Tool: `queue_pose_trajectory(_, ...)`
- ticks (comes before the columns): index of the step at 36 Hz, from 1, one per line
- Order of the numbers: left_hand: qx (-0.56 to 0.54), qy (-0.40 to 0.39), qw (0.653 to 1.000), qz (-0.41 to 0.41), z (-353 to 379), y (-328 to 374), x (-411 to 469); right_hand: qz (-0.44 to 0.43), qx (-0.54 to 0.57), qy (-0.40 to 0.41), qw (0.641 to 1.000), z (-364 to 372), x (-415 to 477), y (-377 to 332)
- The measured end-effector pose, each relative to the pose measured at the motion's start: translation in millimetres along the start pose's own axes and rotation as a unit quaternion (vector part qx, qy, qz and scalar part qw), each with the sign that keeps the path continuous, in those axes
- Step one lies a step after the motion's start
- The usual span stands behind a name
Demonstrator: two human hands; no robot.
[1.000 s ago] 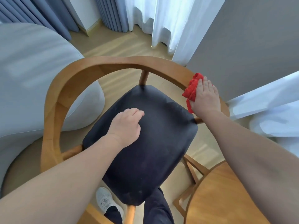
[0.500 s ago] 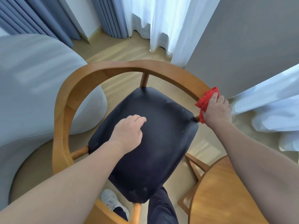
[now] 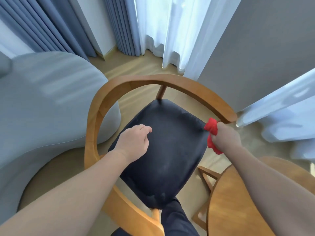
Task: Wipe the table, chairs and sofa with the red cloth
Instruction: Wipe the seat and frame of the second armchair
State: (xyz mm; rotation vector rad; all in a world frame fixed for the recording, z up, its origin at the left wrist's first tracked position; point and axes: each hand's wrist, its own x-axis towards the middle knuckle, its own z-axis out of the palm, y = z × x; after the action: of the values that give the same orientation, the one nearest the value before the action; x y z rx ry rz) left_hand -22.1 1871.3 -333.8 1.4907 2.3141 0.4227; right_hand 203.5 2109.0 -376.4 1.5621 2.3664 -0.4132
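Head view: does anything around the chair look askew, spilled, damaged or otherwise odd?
Nothing stands out. The chair stands upright, its curved rail intact; the dark seat shows only faint pale smudges. The right hand grips the bunched red cloth by the rail's end; the left hand hovers empty over the seat.

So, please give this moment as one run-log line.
right hand: grips red cloth by chair armrest end | left hand: empty, above seat

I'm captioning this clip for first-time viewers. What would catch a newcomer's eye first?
The red cloth, bunched in the right hand beside the end of the chair's curved wooden rail, right of centre. Then the dark seat in the middle, with the left hand loosely curled over it.
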Motion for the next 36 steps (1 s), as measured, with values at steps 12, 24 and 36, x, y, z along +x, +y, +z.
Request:
queue_pose_trajectory(12,-0.090,0.022,0.993,0.078,-126,-2,-90,-0.224,0.417,-0.094,0.876,-76,-172,-167)
queue_pose_trajectory(24,-0.290,0.183,0.939,0.008,-215,2,-216,-0.421,0.434,-0.284,0.745,-167,-284,-261)
queue_pose_trajectory(36,-0.396,0.368,0.825,-0.163,-240,31,-321,-0.556,0.317,-0.315,0.701,-164,-370,-284)
